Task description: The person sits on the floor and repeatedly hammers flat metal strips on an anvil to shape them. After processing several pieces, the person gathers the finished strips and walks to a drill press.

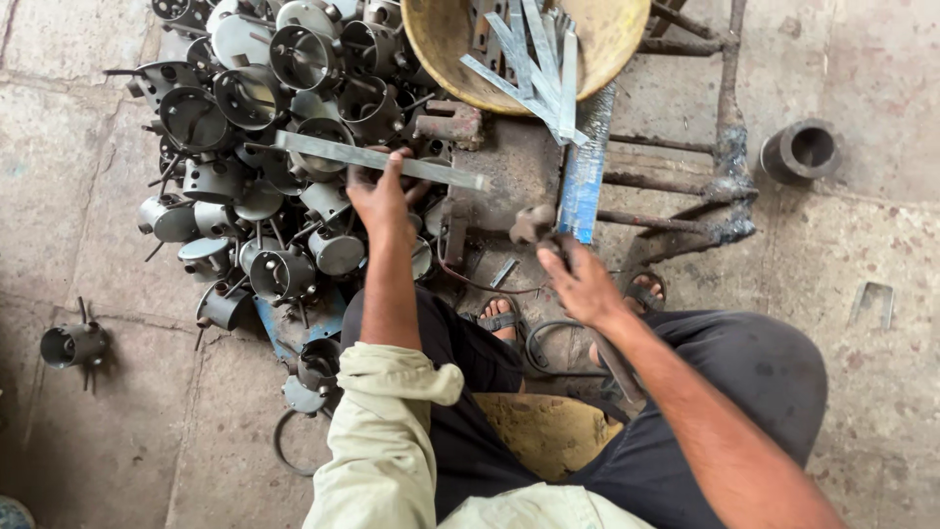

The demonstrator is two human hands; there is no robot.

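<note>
My left hand (380,194) grips a long flat grey metal strip (441,170) and holds it level over a rusty steel block (509,167). My right hand (580,282) is closed on the handle of a hammer, whose blurred head (532,223) hangs just below the strip's right end. A yellow basin (431,44) at the top holds several more flat metal strips (534,59). I am seated low, with sandalled feet (501,318) near the block.
A heap of grey sheet-metal cylinders with wire legs (255,147) lies to the left. A lone cylinder (70,344) sits far left. A rusty welded frame (725,157), a short pipe ring (801,149) and a U-shaped clip (871,299) are on the right, on concrete floor.
</note>
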